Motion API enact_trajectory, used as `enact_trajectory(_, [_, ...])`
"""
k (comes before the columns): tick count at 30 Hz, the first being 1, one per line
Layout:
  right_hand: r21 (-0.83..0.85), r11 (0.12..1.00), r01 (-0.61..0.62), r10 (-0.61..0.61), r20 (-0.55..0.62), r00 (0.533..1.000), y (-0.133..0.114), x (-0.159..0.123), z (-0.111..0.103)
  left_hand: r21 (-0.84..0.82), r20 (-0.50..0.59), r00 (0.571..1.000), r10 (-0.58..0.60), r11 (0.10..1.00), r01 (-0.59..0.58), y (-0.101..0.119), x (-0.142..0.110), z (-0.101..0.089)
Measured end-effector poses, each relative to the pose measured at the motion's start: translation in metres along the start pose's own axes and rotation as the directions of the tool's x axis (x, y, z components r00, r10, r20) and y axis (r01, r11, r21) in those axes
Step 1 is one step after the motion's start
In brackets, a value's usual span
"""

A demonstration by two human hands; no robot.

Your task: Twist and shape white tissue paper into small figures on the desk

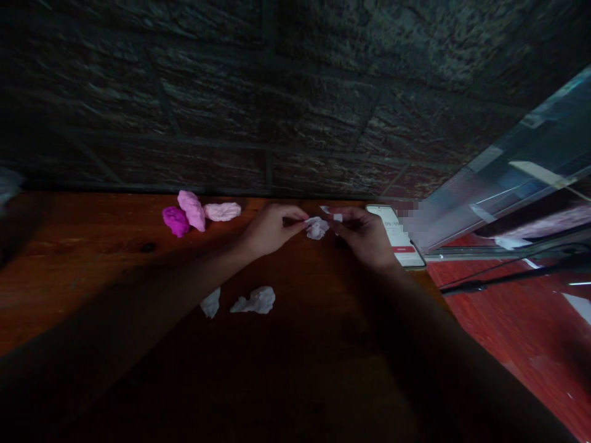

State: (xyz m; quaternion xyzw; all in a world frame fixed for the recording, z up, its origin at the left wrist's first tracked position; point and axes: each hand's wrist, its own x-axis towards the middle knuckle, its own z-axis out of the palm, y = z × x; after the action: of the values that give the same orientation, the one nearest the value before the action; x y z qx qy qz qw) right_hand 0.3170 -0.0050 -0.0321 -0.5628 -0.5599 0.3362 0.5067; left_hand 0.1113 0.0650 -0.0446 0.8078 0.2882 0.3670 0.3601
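Observation:
My left hand [272, 229] pinches the left edge of a small, pale crumpled paper piece [316, 228] above the wooden table. On its other side, my right hand [367, 237] has thumb and forefinger closed on a small white paper scrap [338, 218]. The right fingertips are close to the crumpled piece; whether they touch it I cannot tell. Nearer to me lie a white crumpled lump [256, 300] and another white piece [211, 303], partly hidden by my left forearm.
Left of my hands sit a magenta lump [176, 221], a pink lump [191, 210] and a light pink lump [223, 211]. A lit phone [396, 237] lies by my right hand at the table's right edge. A dark brick wall [258, 111] rises behind the table [115, 246].

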Motion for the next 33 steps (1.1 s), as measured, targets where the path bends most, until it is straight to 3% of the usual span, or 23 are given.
enact_trajectory(8, [-0.025,0.999,0.042,-0.042,-0.010,0.999,0.0008,-0.0003,0.0007,-0.026,-0.020,0.999,-0.027,0.999,0.027,0.0001,-0.0004,0.0005])
enact_trajectory(16, [-0.197,0.974,0.115,-0.121,-0.022,0.992,-0.0060,-0.0039,0.0024,-0.002,-0.014,1.000,-0.022,1.000,0.022,0.0001,-0.0024,0.0003])
enact_trajectory(33, [-0.180,0.970,0.162,-0.159,0.028,0.987,0.0015,-0.0075,-0.0037,0.046,0.032,0.999,-0.040,0.998,0.038,0.0058,-0.0052,-0.0016])
